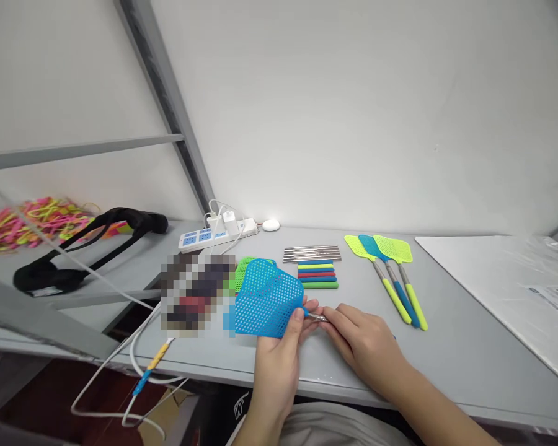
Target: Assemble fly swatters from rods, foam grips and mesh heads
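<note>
The left hand [279, 359] grips the blue mesh [267, 300], the right hand [367, 339] pinches the rod [317, 318] beside it; best keep them aligned.

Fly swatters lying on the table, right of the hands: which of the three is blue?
The middle swatter: it is blue at both ends, while the left swatter and the right swatter are yellow-green there.

Soft, even light brightens the wall [353, 111]; the lower left is dim. Metal rods [312, 253] gleam mid-frame. Wide-angle distortion stretches the edges.
</note>
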{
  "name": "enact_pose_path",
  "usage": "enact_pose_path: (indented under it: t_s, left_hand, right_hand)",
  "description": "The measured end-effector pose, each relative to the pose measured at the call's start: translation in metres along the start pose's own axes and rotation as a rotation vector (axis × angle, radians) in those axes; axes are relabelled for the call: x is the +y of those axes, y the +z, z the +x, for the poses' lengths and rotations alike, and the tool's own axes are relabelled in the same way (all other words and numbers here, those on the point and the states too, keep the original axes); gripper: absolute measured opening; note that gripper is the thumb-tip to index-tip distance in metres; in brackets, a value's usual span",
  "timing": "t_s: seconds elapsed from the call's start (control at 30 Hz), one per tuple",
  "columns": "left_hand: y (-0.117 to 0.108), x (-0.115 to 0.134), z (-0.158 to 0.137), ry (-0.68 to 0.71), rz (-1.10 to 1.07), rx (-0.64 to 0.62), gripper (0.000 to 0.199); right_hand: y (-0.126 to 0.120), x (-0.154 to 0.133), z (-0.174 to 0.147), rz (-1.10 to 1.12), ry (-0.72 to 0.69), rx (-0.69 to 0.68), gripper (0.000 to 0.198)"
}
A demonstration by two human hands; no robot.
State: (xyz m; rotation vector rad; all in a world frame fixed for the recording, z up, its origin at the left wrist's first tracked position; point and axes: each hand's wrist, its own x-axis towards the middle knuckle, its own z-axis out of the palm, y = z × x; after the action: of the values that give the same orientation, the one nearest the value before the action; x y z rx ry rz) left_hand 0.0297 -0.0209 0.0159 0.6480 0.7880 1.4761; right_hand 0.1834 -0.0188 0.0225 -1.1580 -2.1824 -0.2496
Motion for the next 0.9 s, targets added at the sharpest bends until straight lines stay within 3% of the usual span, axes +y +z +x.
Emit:
enact_pose_path:
  t_s: [0.23,0.47,0.63,0.9]
  left_hand:
    - [-0.001,0.000,-0.002,0.004,0.003,-0.046,0.034]
    - [-0.001,-0.001,-0.006,0.055,0.035,-0.005,0.032]
    - [0.001,0.001,-0.006,0.076,-0.010,0.083,0.033]
    - [0.002,0.001,-0.004,0.067,0.025,0.059,0.028]
  right_hand:
    - [0.001,0.002,-0.005,-0.054,-0.046,0.095,0.024]
    - [0.006,-0.001,-0.005,-0.036,0.015,0.129,0.022]
    - [0.005,0.006,-0.012,-0.072,0.120,0.074,0.033]
    - [-0.010,0.016,-0.035,0.056,0.154,-0.154,0.020]
